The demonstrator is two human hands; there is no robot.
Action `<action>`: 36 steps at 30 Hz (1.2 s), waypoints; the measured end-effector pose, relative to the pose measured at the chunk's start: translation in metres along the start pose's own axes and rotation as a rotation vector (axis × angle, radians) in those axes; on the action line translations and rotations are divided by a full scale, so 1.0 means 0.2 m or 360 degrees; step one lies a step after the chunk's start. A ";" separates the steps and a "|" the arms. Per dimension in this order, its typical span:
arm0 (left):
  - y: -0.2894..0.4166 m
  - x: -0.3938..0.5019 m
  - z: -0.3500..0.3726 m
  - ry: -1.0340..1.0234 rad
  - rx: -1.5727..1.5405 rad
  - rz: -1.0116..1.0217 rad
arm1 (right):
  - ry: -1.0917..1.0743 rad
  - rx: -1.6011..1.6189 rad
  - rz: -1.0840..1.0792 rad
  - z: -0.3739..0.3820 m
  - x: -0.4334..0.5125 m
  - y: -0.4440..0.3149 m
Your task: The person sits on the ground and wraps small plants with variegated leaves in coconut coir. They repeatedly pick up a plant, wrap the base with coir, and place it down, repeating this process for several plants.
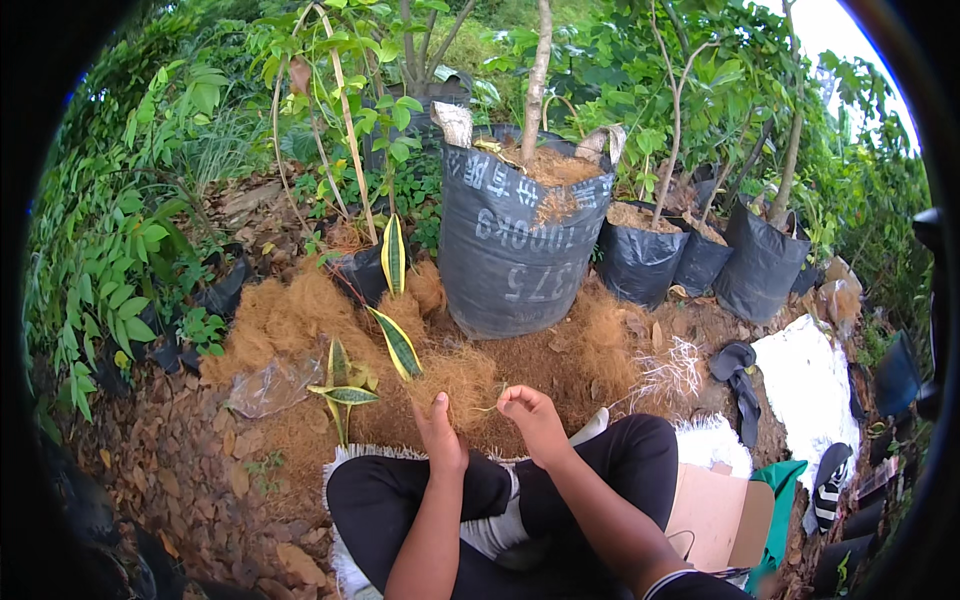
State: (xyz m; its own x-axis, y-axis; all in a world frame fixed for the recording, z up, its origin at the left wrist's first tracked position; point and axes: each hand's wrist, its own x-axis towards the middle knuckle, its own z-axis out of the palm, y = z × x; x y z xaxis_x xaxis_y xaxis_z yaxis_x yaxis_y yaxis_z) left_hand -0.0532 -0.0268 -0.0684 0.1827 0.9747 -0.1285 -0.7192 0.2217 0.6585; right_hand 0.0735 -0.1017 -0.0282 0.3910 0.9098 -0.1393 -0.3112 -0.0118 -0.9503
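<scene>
My left hand (441, 439) cups the near side of a loose clump of brown coconut fibre (454, 379). A variegated snake plant leaf (397, 345), green with yellow edges, rises from the clump's left side; its base is hidden. The fingertips of my right hand (534, 424) pinch a thin pale strand (489, 409) at the clump's right edge. Whether the strand passes around the fibre cannot be made out. Left of my left hand stands another snake plant (343, 394) with several leaves. Farther off, one more snake plant leaf (393, 255) stands upright.
A big black woven planter bag (517, 262) bearing writing holds a tree ahead. Smaller black grow bags (643, 259) stand to its right. Coconut fibre (292, 322) is heaped at left. White strings (671, 367), dark sandals (739, 382) and a cardboard box (709, 517) lie at right.
</scene>
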 end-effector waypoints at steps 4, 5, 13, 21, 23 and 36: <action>-0.01 -0.01 0.01 0.0013 0.0045 -0.0008 | 0.0028 0.0020 -0.0247 -0.03 0.02 -0.03; -0.02 -0.01 0.01 0.0042 0.0033 -0.0044 | 0.0027 0.0027 -0.0261 -0.04 0.02 -0.03; 0.00 0.00 0.03 0.0065 -0.0056 0.0016 | 0.0179 0.0187 -0.0312 -0.04 0.04 -0.01; 0.02 -0.02 0.07 0.0272 -0.0113 0.0063 | 0.0125 -0.0020 -0.0570 -0.01 -0.01 -0.05; 0.03 0.00 0.04 0.0293 -0.0137 0.0054 | 0.0059 -0.0359 -0.0802 0.01 -0.05 -0.07; 0.00 0.10 -0.12 0.0255 -0.0437 -0.0002 | -0.0212 -0.0965 -0.1455 0.08 -0.16 -0.21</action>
State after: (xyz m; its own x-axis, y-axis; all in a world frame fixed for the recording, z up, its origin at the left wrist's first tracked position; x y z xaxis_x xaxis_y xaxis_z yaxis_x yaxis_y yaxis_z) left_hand -0.0650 -0.0064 -0.0890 0.0913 0.9616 -0.2589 -0.8772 0.2007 0.4361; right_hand 0.0611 -0.1231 0.0213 0.1491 0.7164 0.6816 0.5378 0.5197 -0.6639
